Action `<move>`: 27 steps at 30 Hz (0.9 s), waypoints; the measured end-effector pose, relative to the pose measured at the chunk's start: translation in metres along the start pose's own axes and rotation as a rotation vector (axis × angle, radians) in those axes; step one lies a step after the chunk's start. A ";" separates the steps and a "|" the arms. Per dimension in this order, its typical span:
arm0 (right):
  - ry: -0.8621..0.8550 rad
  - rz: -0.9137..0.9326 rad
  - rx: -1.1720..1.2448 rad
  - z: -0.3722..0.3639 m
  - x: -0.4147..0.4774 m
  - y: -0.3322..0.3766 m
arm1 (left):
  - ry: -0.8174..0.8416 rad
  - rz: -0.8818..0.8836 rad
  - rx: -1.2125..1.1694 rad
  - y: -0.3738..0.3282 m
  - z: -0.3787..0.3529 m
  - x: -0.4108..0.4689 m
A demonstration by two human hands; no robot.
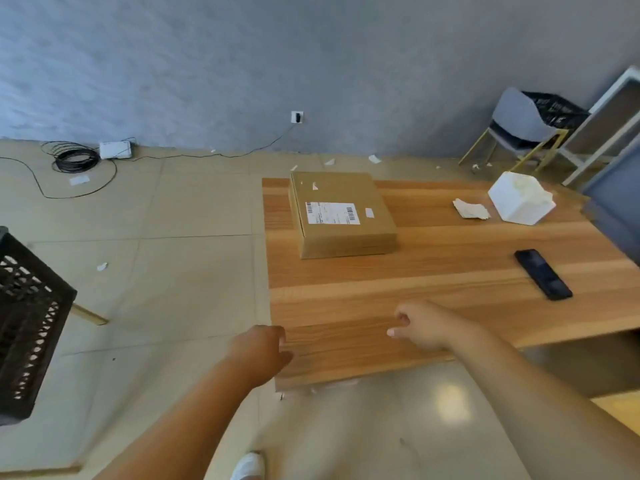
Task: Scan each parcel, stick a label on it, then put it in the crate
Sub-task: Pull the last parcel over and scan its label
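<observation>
A flat brown cardboard parcel [343,213] lies at the far left of the wooden table [433,271], with a white shipping label on its top. A black phone [542,274] lies face up on the table's right side. Further back right sits a white box [521,199] with torn label paper [471,208] beside it. A black latticed crate [27,327] stands on the floor at the far left. My left hand [259,351] hovers at the table's near left corner, fingers curled, holding nothing. My right hand [426,327] hangs over the near edge, loosely curled and empty.
A grey chair [523,126] with a second black crate [554,109] on it stands at the back right, next to a white frame. A coiled black cable [74,159] and a white device lie by the grey wall. Paper scraps dot the tiled floor.
</observation>
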State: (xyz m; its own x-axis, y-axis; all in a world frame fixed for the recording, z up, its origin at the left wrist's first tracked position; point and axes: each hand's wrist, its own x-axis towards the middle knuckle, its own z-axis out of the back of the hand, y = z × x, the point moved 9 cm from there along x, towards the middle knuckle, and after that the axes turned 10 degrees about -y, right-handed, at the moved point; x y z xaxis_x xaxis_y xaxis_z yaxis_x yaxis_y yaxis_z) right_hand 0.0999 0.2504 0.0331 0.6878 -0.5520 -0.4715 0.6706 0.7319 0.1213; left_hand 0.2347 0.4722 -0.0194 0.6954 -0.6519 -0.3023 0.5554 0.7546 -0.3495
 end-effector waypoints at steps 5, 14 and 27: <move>-0.057 -0.093 0.011 0.007 0.035 -0.054 | -0.024 0.085 -0.106 -0.016 -0.006 0.041; -0.198 -0.199 0.207 0.055 0.136 -0.079 | -0.305 0.326 -0.548 -0.016 0.030 0.152; -0.397 0.003 0.336 0.109 0.239 -0.068 | -0.374 0.512 -0.767 -0.043 0.019 0.227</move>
State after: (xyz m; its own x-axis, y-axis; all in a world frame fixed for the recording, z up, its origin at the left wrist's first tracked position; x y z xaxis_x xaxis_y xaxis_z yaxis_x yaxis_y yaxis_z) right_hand 0.2488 0.0253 0.0073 0.6988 -0.7066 -0.1108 0.6755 0.6011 0.4269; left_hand 0.3773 0.2927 -0.0566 0.9410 -0.0964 -0.3243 -0.2053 0.5991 -0.7739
